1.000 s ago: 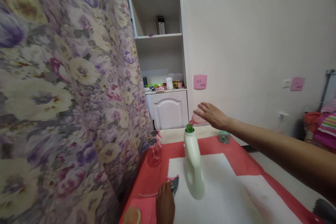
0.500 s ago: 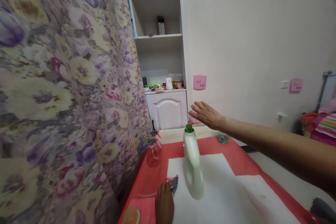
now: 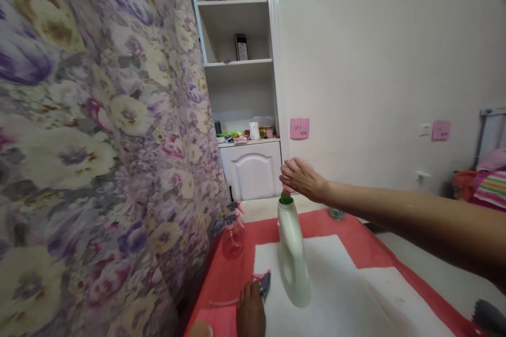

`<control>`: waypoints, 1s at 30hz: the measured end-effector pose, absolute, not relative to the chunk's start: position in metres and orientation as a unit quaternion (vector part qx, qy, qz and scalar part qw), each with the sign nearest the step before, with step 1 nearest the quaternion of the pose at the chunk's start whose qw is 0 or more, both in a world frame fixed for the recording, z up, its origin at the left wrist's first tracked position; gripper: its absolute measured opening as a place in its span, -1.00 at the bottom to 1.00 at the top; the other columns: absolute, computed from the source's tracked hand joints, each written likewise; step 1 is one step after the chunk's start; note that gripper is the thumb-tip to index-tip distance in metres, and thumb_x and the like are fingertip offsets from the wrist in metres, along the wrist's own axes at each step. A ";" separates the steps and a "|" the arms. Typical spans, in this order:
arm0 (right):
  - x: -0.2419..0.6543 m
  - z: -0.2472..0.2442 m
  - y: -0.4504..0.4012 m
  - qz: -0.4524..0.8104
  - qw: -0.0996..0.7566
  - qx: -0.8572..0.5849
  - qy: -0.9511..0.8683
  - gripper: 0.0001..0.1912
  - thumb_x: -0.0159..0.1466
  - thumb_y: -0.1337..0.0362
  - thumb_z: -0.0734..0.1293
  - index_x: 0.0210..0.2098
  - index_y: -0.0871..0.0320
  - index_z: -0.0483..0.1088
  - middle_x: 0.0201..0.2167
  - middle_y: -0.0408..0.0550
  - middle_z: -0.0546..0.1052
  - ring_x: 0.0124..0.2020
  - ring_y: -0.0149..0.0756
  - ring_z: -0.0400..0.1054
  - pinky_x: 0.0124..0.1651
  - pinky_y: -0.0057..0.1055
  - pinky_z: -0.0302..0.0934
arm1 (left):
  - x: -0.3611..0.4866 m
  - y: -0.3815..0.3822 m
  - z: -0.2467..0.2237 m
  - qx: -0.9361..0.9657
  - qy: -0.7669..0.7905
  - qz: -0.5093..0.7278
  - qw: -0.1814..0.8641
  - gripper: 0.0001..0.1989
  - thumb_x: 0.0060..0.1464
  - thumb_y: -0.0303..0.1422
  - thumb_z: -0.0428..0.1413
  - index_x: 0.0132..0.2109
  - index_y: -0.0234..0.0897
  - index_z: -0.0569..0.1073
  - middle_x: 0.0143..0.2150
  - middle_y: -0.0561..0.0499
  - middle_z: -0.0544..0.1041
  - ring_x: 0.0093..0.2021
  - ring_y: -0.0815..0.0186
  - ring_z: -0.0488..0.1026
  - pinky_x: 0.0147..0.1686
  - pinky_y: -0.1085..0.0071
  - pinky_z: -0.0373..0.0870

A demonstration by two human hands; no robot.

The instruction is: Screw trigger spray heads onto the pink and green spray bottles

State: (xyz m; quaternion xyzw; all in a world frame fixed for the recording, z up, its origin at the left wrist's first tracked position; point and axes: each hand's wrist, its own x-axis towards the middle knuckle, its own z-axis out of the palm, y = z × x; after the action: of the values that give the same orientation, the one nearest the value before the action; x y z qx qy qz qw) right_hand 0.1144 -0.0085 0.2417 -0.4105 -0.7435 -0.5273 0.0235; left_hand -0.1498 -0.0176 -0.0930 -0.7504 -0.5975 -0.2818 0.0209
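Note:
My right hand [image 3: 302, 178] is closed round a clear pink bottle [image 3: 287, 189], tipped mouth-down at a green funnel [image 3: 285, 199]; most of the bottle is hidden behind the fingers. That funnel sits in the neck of a pale green jug with a handle [image 3: 290, 234], which stands upright on white paper. In my left hand [image 3: 251, 308], low at the front, is a grey and pink spray head [image 3: 265, 284], whose thin tube [image 3: 223, 303] sticks out to the left. The hand is beside the jug, not touching it.
Pink spray bottles [image 3: 233, 242] stand at the table's left edge, by the flowered curtain [image 3: 150, 179]. A greenish clear jar [image 3: 337, 214] is at the far right, partly behind my forearm. Red cloth [image 3: 253, 231] and white paper [image 3: 336, 279] cover the table. A tan round container [image 3: 201, 329] shows at the bottom.
The camera view has tilted up slightly, so most things sit lower in the picture. My right hand and the bottle have come a little closer to the jug's mouth.

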 end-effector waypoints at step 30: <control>0.124 0.230 -0.033 -0.430 0.028 -0.459 -0.777 -0.43 0.07 0.45 0.40 0.08 0.22 0.29 0.07 0.23 0.38 0.06 0.13 0.18 -0.03 -0.08 0.10 | -0.151 -0.012 -0.087 -0.763 -0.600 -0.241 -0.024 -0.53 0.10 -0.65 -0.16 0.07 -0.38 0.45 0.01 -0.16 0.54 0.04 0.21 0.44 0.09 0.33 0.29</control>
State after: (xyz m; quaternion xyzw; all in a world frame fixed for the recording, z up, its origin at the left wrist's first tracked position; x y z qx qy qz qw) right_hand 0.1244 -0.0334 0.2297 -0.4590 -0.7769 -0.4301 0.0280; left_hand -0.1506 -0.0120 -0.0868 -0.7626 -0.5998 -0.2412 -0.0241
